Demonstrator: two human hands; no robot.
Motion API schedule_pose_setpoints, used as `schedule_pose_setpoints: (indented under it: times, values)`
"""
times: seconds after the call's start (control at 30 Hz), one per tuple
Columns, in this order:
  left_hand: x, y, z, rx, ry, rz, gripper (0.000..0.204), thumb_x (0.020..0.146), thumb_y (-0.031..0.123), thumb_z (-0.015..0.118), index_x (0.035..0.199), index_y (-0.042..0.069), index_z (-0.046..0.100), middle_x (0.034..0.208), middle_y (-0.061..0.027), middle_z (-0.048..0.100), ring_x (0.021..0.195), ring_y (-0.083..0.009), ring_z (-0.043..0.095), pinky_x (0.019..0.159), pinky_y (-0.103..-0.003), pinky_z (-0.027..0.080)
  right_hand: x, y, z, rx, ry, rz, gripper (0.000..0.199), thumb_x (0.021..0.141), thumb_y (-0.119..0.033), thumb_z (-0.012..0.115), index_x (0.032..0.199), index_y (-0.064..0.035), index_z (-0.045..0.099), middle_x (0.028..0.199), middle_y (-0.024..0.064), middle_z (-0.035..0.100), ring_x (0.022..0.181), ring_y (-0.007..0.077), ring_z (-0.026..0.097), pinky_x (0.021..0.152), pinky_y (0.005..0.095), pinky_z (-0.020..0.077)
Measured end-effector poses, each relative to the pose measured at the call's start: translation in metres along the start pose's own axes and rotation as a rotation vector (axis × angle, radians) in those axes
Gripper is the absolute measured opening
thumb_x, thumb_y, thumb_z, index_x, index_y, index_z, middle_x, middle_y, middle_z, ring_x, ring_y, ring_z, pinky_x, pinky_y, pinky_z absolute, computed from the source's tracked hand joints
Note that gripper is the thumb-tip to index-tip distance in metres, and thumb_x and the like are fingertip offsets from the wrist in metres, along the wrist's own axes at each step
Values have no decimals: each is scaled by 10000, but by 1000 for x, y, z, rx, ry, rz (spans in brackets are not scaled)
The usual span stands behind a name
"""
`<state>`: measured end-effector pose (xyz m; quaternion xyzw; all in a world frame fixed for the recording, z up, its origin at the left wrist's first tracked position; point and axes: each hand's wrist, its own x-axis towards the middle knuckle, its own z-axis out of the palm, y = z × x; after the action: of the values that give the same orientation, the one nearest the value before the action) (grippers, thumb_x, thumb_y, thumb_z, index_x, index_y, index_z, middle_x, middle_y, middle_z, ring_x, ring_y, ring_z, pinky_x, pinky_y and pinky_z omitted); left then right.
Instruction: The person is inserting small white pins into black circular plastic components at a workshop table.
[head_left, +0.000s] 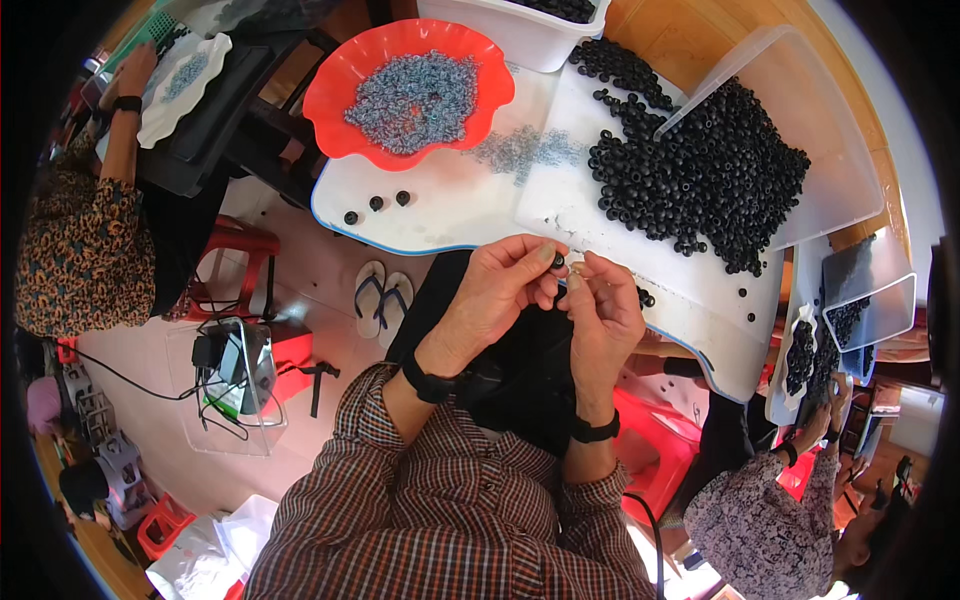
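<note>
My left hand (490, 295) pinches a small round black piece (558, 261) between thumb and fingers, just off the table's near edge. Close against it, my right hand (606, 312) has thumb and fingertips closed on a tiny clear piece (576, 268), partly hidden by the fingers. Beyond my hands spreads a big heap of black round pieces (690, 170), some with a hole through the middle. A red scalloped bowl (330, 95) holds many small clear rings (415, 100). More clear rings (525, 150) lie loose beside the bowl.
Three black pieces (376, 203) sit apart on the white table (430, 215). A clear bin (835, 150) lies tipped behind the heap; a white tub (520, 30) stands at the back. Co-workers sit left (90, 250) and right (760, 510). Slippers (383, 300) lie on the floor.
</note>
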<state>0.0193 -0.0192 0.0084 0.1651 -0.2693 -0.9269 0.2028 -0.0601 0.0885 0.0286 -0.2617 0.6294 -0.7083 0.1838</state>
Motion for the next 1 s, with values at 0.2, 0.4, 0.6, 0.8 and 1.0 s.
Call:
schedule_pose_setpoints:
  times: [0.2, 0.4, 0.6, 0.8, 1.0]
  values:
    - [1, -2, 0, -6, -35, -10, 235, 981, 185, 551, 1068, -17, 634, 844, -49, 639, 674, -92, 572, 601, -225, 479, -1, -1, 1, 13, 11, 15, 221, 898, 51, 594, 1118, 31, 595, 962, 38, 574, 728, 75, 559, 645, 199, 492]
    - [1, -2, -1, -1, 13, 19, 225, 978, 177, 555, 1063, -16, 633, 862, -59, 655, 676, -92, 577, 599, -229, 477, 6, 8, -6, -141, 42, 2, 129, 890, 23, 613, 1018, 24, 633, 904, 34, 567, 693, 69, 550, 610, 194, 468]
    - [3, 2, -1, -16, 38, 21, 218, 975, 164, 559, 1068, -20, 629, 876, -72, 658, 675, -95, 581, 599, -231, 478, 17, 11, -13, -590, 23, -94, 93, 851, -5, 648, 944, -10, 652, 839, 72, 558, 647, 145, 566, 571, 269, 454]
    - [3, 2, -5, -14, 25, 48, 218, 972, 151, 559, 1083, -25, 625, 889, -91, 653, 675, -101, 583, 602, -234, 481, 17, 13, -13, -833, -11, -198, 77, 837, -37, 657, 913, -25, 655, 851, 108, 567, 656, 248, 601, 579, 353, 470]
    - [3, 5, -3, -10, 47, 39, 218, 971, 145, 559, 1089, -27, 622, 885, -90, 650, 681, -103, 580, 603, -235, 482, 20, 9, -16, -774, 15, -160, 80, 835, -18, 649, 914, -5, 652, 855, 120, 568, 636, 238, 601, 573, 338, 476]
